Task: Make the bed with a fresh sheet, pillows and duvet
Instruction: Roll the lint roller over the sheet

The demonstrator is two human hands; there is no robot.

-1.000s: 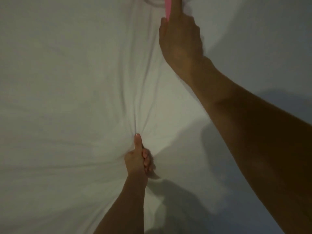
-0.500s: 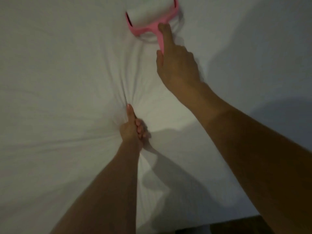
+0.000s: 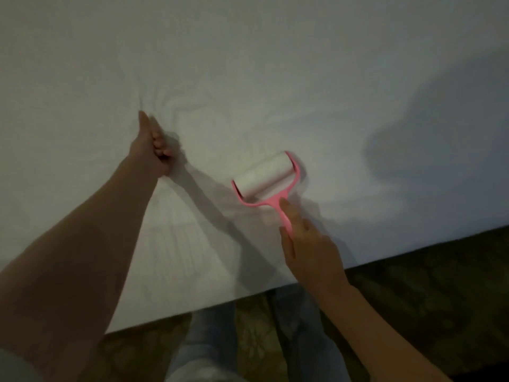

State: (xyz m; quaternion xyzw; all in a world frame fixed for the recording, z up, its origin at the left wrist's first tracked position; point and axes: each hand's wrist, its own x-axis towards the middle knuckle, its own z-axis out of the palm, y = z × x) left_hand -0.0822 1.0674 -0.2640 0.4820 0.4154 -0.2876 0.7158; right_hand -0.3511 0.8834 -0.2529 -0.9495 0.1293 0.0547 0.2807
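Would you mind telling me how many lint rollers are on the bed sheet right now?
1. The pink lint roller lies on the white sheet near the bed's edge, its handle held by the right hand. Nothing suggests another is hidden.

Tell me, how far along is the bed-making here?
Done: a white sheet covers the mattress to its near edge. In hand: the left hand bunches a fold of sheet in its fist, creases fanning out, while the right hand runs a pink lint roller over the cloth. Left: smoothing those creases; no pillows or duvet are in view, so those probably remain.
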